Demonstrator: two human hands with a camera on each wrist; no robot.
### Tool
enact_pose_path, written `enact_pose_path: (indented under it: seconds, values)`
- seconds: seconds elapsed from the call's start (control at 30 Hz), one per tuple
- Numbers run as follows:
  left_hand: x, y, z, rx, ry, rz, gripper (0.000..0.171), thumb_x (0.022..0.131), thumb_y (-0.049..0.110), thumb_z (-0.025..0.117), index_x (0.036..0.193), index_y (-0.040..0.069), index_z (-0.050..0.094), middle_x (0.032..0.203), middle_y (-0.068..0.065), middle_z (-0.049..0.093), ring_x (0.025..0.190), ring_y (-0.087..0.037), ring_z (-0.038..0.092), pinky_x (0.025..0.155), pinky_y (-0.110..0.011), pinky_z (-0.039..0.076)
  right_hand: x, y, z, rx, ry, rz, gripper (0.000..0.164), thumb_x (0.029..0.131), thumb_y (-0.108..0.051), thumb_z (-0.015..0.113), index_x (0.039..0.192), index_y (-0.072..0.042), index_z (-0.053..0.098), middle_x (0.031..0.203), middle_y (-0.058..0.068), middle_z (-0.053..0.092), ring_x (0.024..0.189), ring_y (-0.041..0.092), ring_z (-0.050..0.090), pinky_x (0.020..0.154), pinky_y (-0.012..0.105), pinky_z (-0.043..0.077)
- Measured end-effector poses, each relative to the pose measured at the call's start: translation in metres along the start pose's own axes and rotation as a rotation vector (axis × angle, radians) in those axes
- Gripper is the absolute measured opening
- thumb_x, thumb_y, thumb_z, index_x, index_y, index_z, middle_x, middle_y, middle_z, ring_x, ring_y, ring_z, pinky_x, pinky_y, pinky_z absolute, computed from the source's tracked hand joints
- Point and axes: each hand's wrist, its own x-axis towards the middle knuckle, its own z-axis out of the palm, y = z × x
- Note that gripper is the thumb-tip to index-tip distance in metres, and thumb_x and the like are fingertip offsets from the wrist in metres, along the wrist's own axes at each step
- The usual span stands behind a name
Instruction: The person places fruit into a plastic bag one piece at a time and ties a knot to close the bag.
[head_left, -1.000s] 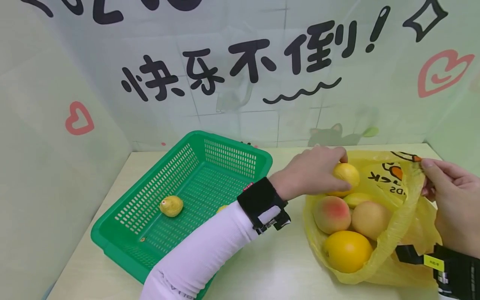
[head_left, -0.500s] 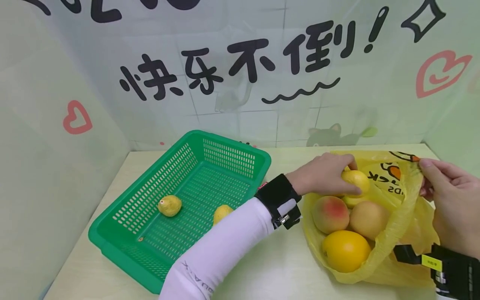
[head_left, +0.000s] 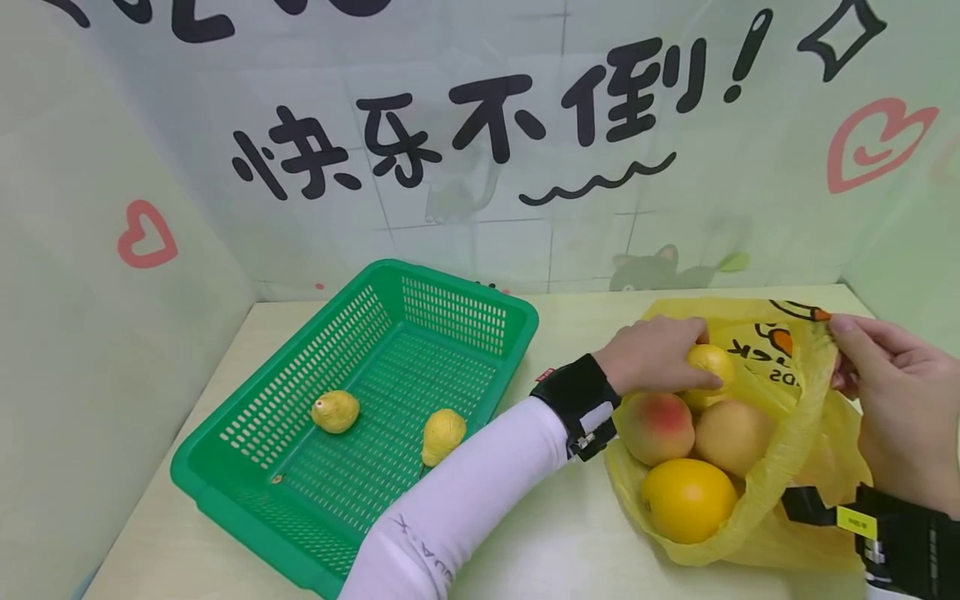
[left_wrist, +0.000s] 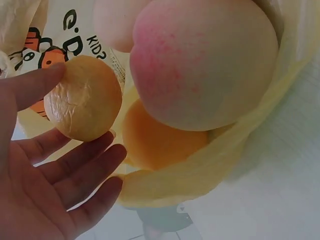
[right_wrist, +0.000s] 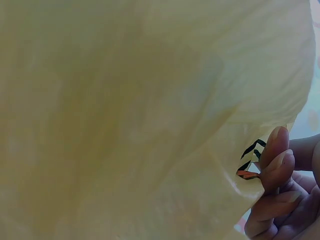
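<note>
Thumb and fingertips of my left hand [head_left: 658, 354] pinch a small round yellow fruit [head_left: 710, 367] inside the mouth of the yellow plastic bag [head_left: 804, 425]. In the left wrist view that yellow fruit [left_wrist: 83, 98] has a wrinkled skin and lies between the thumb and fingers. My right hand [head_left: 903, 400] pinches the bag's upper rim and holds it up; the right wrist view shows its fingers [right_wrist: 276, 167] on the plastic. Below the left hand, the bag holds a blushed peach [head_left: 660, 428], a paler peach-like fruit [head_left: 733, 437] and an orange [head_left: 688, 500].
A green slotted basket [head_left: 247, 533] stands on the left of the pale table [head_left: 547, 533]. Inside it lie two knobbly yellow fruits, one yellow fruit [head_left: 335, 412] near the left wall and another yellow fruit [head_left: 444, 435] by the left sleeve. A printed wall sheet [head_left: 450, 242] rises behind.
My left hand has moved right and slightly down with the yellow fruit, deeper into the bag. The sleeve has uncovered the second fruit in the basket. My right hand keeps pinching the rim.
</note>
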Motion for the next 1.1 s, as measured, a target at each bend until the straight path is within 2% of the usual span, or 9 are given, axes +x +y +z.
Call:
enact_pose_path:
  seconds: [0.13,0.3,0.43,0.67,1.1]
  values:
    - [0.003,0.004,0.005,0.077,0.008,-0.031,0.037,0.089,0.054,0.064,0.112,0.026,0.054,0.092,0.014,0.057,0.082,-0.003,0.056,0.065,-0.02,0.043,0.0,-0.001,0.001,0.031,-0.007,-0.007,0.014,0.091,-0.021,0.068,0.1,-0.011,0.072,0.074,-0.005,0.067,0.054,0.008,0.049,0.049,0.013,0.043]
    - [0.006,0.009,0.014,0.227,0.019,-0.039,0.038,0.089,0.06,0.061,0.109,0.028,0.054,0.089,0.014,0.058,0.082,-0.003,0.057,0.069,-0.024,0.043,-0.001,-0.001,0.003,0.039,0.008,-0.008,0.013,0.09,-0.019,0.069,0.099,-0.01,0.073,0.072,-0.004,0.066,0.052,0.008,0.049,0.048,0.013,0.043]
    - [0.005,0.011,0.019,0.32,0.061,-0.025,0.042,0.088,0.063,0.06,0.116,0.031,0.057,0.094,0.014,0.062,0.088,-0.005,0.061,0.073,-0.026,0.046,-0.001,0.0,0.004,0.023,0.014,-0.011,0.013,0.09,-0.019,0.07,0.098,-0.01,0.074,0.071,-0.003,0.064,0.051,0.008,0.049,0.048,0.012,0.043]
    - [0.002,0.012,0.024,0.355,0.063,-0.03,0.049,0.088,0.063,0.06,0.127,0.034,0.057,0.113,0.013,0.063,0.1,-0.007,0.06,0.082,-0.028,0.046,0.0,0.002,0.003,0.015,0.022,-0.022,0.016,0.089,-0.02,0.071,0.099,-0.008,0.074,0.071,-0.003,0.064,0.051,0.008,0.049,0.047,0.013,0.043]
    - [0.003,0.011,0.026,0.348,0.035,-0.025,0.06,0.089,0.061,0.06,0.142,0.034,0.048,0.13,0.009,0.058,0.112,-0.009,0.056,0.094,-0.029,0.047,-0.001,0.0,0.003,0.015,-0.004,-0.017,0.012,0.091,-0.019,0.069,0.098,-0.011,0.074,0.071,-0.004,0.065,0.051,0.007,0.05,0.048,0.012,0.044]
